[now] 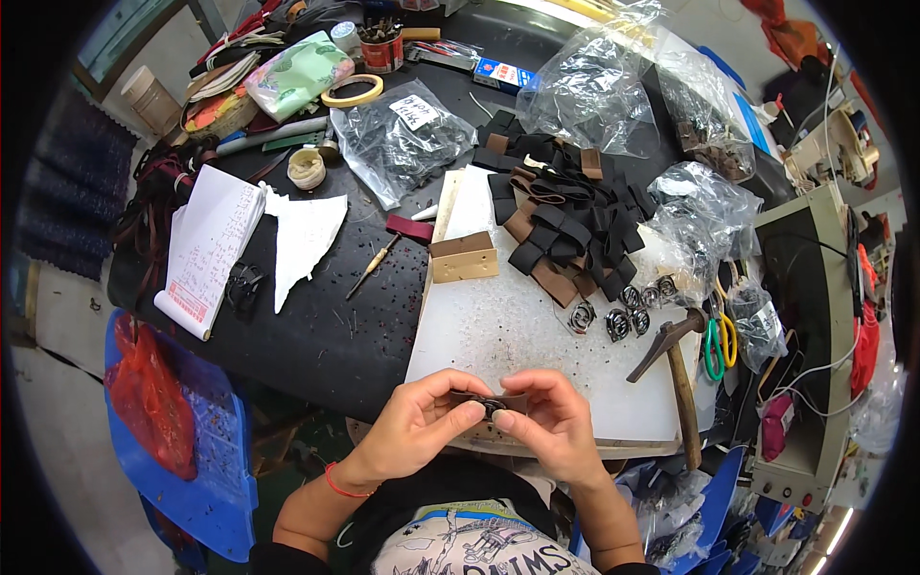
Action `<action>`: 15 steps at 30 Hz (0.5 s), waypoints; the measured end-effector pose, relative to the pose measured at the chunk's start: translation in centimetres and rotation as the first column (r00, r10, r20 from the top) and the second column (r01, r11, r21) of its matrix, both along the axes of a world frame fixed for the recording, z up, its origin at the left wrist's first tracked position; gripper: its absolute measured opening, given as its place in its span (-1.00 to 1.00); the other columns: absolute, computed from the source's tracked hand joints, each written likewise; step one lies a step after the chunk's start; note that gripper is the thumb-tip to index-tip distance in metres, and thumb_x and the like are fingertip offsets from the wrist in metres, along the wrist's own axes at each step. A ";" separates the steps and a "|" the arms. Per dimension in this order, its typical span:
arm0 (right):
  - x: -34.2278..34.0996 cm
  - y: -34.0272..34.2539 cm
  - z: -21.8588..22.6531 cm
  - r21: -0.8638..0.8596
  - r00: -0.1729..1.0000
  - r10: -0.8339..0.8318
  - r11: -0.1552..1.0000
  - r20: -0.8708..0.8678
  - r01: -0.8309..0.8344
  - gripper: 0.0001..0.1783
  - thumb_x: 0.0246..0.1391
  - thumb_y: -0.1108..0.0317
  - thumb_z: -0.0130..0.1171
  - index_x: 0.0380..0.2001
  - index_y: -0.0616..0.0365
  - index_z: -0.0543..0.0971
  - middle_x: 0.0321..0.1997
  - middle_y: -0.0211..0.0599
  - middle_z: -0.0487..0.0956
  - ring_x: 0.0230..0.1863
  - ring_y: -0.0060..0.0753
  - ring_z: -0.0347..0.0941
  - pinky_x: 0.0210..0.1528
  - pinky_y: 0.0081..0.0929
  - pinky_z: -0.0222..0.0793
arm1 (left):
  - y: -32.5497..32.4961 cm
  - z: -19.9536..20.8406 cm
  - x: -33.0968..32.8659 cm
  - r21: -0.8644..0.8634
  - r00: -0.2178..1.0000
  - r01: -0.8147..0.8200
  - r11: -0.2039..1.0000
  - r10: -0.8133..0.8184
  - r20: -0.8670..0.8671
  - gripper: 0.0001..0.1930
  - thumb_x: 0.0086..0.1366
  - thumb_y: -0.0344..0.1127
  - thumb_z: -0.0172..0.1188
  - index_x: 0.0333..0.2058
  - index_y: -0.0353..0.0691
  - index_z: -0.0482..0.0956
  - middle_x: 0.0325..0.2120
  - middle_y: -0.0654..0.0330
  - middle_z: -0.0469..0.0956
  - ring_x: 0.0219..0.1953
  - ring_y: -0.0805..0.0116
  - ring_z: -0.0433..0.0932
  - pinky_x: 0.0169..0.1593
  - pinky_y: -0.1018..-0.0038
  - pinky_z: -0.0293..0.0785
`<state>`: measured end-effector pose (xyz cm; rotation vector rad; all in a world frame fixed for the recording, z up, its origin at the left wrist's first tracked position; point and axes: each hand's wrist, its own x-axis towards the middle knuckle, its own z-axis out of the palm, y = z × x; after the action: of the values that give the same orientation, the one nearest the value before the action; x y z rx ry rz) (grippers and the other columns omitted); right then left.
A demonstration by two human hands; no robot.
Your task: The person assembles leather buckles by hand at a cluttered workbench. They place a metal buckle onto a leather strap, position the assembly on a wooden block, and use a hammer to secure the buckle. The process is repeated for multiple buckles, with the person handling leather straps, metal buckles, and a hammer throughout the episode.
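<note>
- A dark worktop [316, 335] is seen filling most of the view, crowded with stock and tools.
- A white cutting board [508, 326] is laid on the worktop's near right part, just beyond the hands.
- A pile of black and brown strap pieces [565, 216] is heaped at the board's far end.
- Clear plastic bags [398, 144] of parts are spread across the far side and the right.
- A white notepad [211, 244] is set at the left, with a torn white paper sheet [302, 235] just beside it.
- A hammer [676, 369] is laid at the board's right edge, green-handled scissors [717, 347] just to its right.
- A small wooden block [464, 257] is placed on the board's far left corner.
- Metal buckles [623, 311] are scattered on the board near the hammer head.
- An awl [374, 266] with a wooden handle is laid on the dark surface left of the block.
- The left hand [417, 422] is closed, the left end of a small dark strap piece [491, 403] being pinched between thumb and fingers; a red band is worn at its wrist.
- The right hand [556, 426] is closed on the strap's right end, thumb pressed at its middle.
- The strap piece is held level between both hands, above the board's near edge, close to the body; a small metal fitting is seen at its centre, detail too small to tell.
</note>
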<state>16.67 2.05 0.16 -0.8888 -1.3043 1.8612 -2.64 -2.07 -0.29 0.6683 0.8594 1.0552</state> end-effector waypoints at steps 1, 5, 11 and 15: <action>-0.1 -0.2 -0.2 0.045 1.000 0.002 0.999 0.002 -0.002 -0.59 0.08 0.62 0.21 0.02 0.32 0.41 -0.11 -0.28 0.50 -0.08 -0.58 0.44 0.00 -0.53 0.39 | -0.2 -0.2 0.0 0.006 1.000 -0.002 1.000 0.002 -0.005 -0.75 0.35 -0.45 0.11 -0.04 -0.42 0.46 -0.20 0.20 0.54 -0.19 0.59 0.51 -0.10 0.59 0.51; 0.2 0.3 -0.3 -0.204 0.989 -0.003 0.979 -0.145 -0.027 -0.60 0.10 0.59 0.20 0.02 0.27 0.41 -0.15 -0.32 0.51 -0.12 -0.57 0.46 -0.04 -0.56 0.39 | 0.2 0.4 -0.3 -0.057 0.998 0.052 0.997 -0.053 -0.019 -0.77 0.32 -0.46 0.14 -0.08 -0.44 0.48 -0.27 0.19 0.56 -0.23 0.56 0.54 -0.15 0.59 0.53; 0.4 0.1 -0.2 0.294 0.920 -0.145 0.955 0.363 0.035 -0.67 0.02 0.56 0.27 -0.10 0.26 0.53 -0.26 -0.30 0.52 -0.28 -0.50 0.47 -0.23 -0.58 0.40 | 0.9 0.9 0.2 0.101 0.850 -0.071 0.992 0.114 -0.514 -0.76 0.23 -0.44 0.26 -0.14 -0.39 0.56 -0.33 0.16 0.60 -0.38 0.56 0.58 -0.30 0.59 0.53; 0.2 1.2 0.0 0.671 0.705 -0.440 0.738 0.556 -0.068 -0.66 -0.06 0.57 0.31 -0.14 0.24 0.58 -0.29 -0.24 0.51 -0.35 -0.34 0.45 -0.35 -0.53 0.37 | 2.0 1.3 0.2 0.359 0.531 -0.024 0.933 0.316 -0.786 -0.78 0.16 -0.54 0.25 -0.18 -0.37 0.59 -0.38 0.11 0.60 -0.46 0.47 0.55 -0.35 0.58 0.46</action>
<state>16.87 3.25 0.14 -1.3039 -2.0294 0.7330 -2.45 -0.04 1.05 1.4563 1.6501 1.0383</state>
